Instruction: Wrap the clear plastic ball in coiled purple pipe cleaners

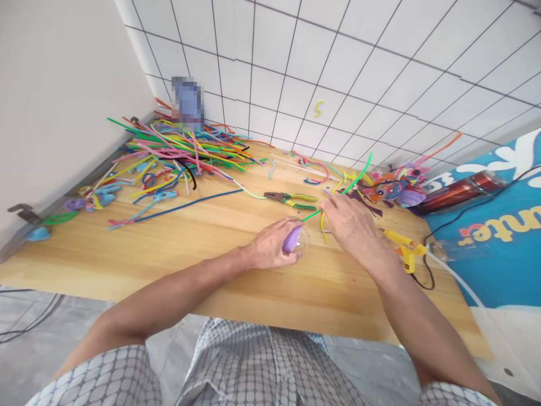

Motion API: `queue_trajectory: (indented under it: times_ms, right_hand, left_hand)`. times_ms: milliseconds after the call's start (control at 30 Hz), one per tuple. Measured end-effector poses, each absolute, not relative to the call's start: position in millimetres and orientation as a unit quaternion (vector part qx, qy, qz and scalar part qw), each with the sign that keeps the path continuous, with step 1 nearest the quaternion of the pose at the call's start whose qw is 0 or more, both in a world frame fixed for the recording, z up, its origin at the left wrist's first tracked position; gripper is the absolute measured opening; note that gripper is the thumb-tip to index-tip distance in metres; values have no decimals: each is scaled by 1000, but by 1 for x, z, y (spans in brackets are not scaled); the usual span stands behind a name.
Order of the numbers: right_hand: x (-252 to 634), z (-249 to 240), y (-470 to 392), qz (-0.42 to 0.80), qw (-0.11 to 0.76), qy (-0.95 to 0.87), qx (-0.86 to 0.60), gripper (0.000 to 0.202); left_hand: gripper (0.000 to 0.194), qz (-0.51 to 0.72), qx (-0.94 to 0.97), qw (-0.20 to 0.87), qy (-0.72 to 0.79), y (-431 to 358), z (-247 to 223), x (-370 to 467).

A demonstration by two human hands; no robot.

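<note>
My left hand (276,243) is wrapped round a small purple piece (291,240) that has a clear, rounded part on its right side. A bright green pipe cleaner (357,176) runs from the top of that piece up to the right, passing through the closed fingers of my right hand (344,217). Its free end sticks out beyond the right hand. Just behind the hands lie pliers (291,199) with green and yellow handles. A yellow pipe cleaner (323,228) lies on the wood beside my right fingertips.
On the wooden table (190,242), a large heap of coloured pipe cleaners (198,149) spreads at the back left. At the right are a yellow glue gun (406,248) with its cord, a red metallic flask (462,192) and colourful finished figures (393,189). A tiled wall stands behind.
</note>
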State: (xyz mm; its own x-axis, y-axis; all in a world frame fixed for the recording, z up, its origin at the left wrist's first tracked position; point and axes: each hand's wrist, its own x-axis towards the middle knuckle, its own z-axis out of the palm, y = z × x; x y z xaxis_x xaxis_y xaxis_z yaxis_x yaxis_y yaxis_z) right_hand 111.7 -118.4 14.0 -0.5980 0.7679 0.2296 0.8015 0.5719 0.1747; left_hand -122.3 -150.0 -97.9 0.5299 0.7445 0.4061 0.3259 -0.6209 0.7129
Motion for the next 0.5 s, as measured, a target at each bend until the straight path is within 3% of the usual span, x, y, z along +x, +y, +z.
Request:
queue_trajectory:
  times_ms: [133, 200, 333, 500]
  right_hand:
    - [114, 10, -128, -46, 275, -833, -478, 20]
    - [117, 1, -132, 70, 355, -777, -515, 18]
    - [118, -25, -130, 387, 345, -695, -499, 29]
    - [108, -52, -121, 482, 364, -629, -489, 35]
  left_hand:
    - [69, 418, 800, 333, 275, -148, -96, -123]
    - [68, 433, 786, 357, 258, -147, -95, -124]
    - [66, 416, 768, 417, 252, -148, -91, -124]
    - [63, 386, 768, 452, 238, -150, -89, -122]
